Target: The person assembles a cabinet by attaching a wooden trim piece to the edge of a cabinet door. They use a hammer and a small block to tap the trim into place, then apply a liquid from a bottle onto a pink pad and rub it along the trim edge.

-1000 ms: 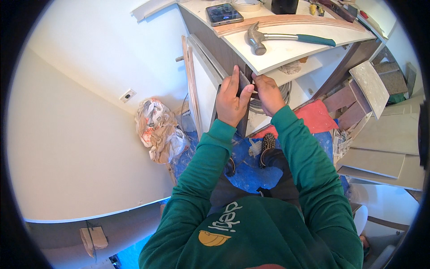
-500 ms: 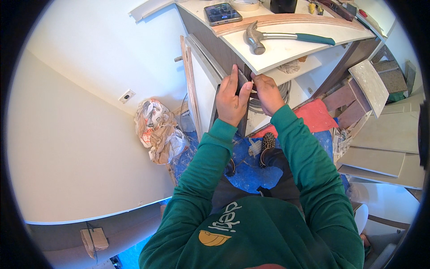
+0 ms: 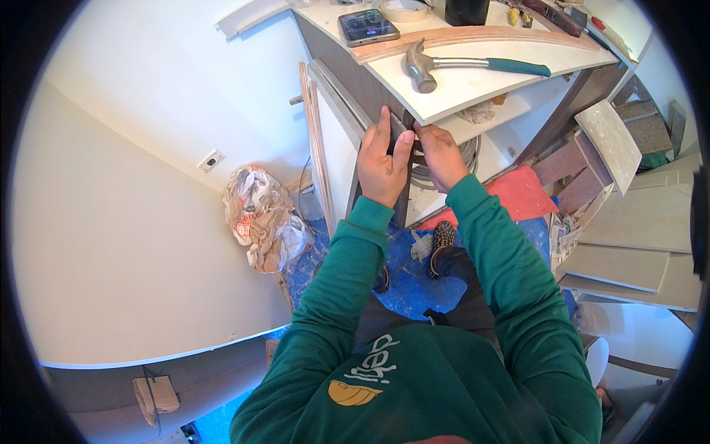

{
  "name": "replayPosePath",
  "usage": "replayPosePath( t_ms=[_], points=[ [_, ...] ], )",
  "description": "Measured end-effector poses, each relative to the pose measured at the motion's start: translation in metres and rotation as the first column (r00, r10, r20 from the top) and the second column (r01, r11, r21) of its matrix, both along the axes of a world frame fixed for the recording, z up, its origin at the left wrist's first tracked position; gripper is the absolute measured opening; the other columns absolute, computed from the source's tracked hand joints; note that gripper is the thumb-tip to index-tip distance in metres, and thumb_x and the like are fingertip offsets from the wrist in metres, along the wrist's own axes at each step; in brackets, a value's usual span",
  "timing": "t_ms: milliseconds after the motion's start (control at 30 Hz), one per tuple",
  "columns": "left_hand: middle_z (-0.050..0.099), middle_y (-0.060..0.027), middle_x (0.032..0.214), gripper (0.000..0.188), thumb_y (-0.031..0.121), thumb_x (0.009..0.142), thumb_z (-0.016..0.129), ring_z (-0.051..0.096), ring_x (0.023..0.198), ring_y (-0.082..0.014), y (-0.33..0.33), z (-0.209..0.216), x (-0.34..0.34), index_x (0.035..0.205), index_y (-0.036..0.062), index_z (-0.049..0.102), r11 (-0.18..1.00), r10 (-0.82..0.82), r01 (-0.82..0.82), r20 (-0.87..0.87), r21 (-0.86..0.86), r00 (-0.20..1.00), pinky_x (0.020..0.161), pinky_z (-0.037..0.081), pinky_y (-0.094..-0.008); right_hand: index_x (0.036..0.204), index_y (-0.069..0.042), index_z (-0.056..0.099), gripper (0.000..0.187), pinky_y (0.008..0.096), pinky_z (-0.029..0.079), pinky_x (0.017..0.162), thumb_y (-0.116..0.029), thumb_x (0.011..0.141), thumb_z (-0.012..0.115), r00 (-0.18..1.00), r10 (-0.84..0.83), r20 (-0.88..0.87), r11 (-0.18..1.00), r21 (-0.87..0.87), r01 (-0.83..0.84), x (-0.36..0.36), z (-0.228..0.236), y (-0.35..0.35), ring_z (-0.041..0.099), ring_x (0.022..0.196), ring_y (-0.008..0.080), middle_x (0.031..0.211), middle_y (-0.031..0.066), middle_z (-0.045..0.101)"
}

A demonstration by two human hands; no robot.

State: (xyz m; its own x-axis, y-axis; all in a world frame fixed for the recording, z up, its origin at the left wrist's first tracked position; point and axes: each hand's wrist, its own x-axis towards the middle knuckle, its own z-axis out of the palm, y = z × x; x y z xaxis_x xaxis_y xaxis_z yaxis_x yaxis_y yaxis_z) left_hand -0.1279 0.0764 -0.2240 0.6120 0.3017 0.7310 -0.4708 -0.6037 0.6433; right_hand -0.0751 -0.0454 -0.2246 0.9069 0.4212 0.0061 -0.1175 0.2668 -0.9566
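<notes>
My left hand lies along the dark brown side panel of a cabinet, fingers stretched up and thumb apart. Part of a greyish flat piece shows between its index finger and thumb; whether the hand grips it I cannot tell. Just right of it, my right hand is closed at the panel's front edge, under the corner of the white cabinet top. Its fingertips and whatever they hold are hidden. A claw hammer with a green grip rests on the top above my hands.
A phone, a tape roll and a curved wooden strip lie on the cabinet top. Coiled cable sits inside. Plastic bags are at left, boards at right. Blue sheeting covers the floor.
My hands stay at the panel edge with only slight finger movement. The view has shifted very slightly; nothing else has visibly moved.
</notes>
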Motion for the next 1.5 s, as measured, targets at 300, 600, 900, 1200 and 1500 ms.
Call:
replayPosePath(
  t_ms=[300,600,900,1200,1500],
  points=[
    [0.061,-0.0195,0.097,0.063,0.037,0.097,0.065,0.062,0.088,-0.0324,0.002,0.001,-0.001,0.138,-0.0089,0.053,1.000,-0.009,0.010,-0.024,0.017,1.000,0.080,0.051,-0.0380,0.108,-0.004,0.068,0.042,0.0333,0.051,0.080,-0.042,0.106,0.050,1.000,-0.022,-0.013,1.000,-0.013,0.022,-0.004,0.007,0.001,0.060,0.094,0.0140,0.103,0.0035,0.067],
    [0.062,-0.0171,0.096,0.058,0.035,0.098,0.065,0.063,0.085,-0.0259,-0.001,0.004,-0.014,0.137,-0.0077,0.055,1.000,-0.011,0.011,-0.086,-0.008,0.996,0.079,0.051,-0.0339,0.108,-0.004,0.068,0.037,0.0345,0.051,0.083,-0.038,0.103,0.055,0.995,-0.029,-0.091,0.995,0.097,0.038,-0.007,0.010,0.000,0.061,0.097,0.0147,0.105,0.0046,0.067],
    [0.063,-0.0178,0.096,0.059,0.031,0.095,0.069,0.063,0.087,-0.0280,0.003,0.004,-0.017,0.137,-0.0075,0.055,0.998,-0.057,0.055,-0.044,-0.036,0.997,0.080,0.051,-0.0341,0.099,-0.004,0.069,0.028,0.0322,0.054,0.071,-0.032,0.099,0.064,0.991,-0.126,-0.040,0.992,0.006,0.126,-0.006,0.015,0.005,0.062,0.083,0.0133,0.089,0.0026,0.065],
    [0.060,-0.0189,0.094,0.063,0.037,0.094,0.069,0.061,0.083,-0.0306,0.010,0.004,-0.015,0.137,-0.0070,0.054,0.994,-0.104,0.101,-0.053,-0.052,0.993,0.077,0.050,-0.0357,0.121,-0.006,0.059,0.044,0.0410,0.056,0.080,-0.044,0.099,0.060,0.995,-0.090,-0.043,0.996,-0.003,0.089,0.002,0.013,-0.003,0.064,0.099,0.0216,0.112,0.0081,0.064],
    [0.058,-0.0188,0.093,0.068,0.042,0.094,0.069,0.060,0.082,-0.0314,0.014,-0.008,-0.009,0.140,-0.0055,0.052,0.988,-0.146,0.143,-0.055,-0.048,0.988,0.076,0.049,-0.0358,0.103,-0.009,0.065,0.030,0.0371,0.056,0.070,-0.039,0.098,0.065,0.995,-0.079,-0.059,0.997,0.008,0.079,0.003,0.016,-0.002,0.064,0.085,0.0163,0.093,0.0026,0.065]
  ],
)
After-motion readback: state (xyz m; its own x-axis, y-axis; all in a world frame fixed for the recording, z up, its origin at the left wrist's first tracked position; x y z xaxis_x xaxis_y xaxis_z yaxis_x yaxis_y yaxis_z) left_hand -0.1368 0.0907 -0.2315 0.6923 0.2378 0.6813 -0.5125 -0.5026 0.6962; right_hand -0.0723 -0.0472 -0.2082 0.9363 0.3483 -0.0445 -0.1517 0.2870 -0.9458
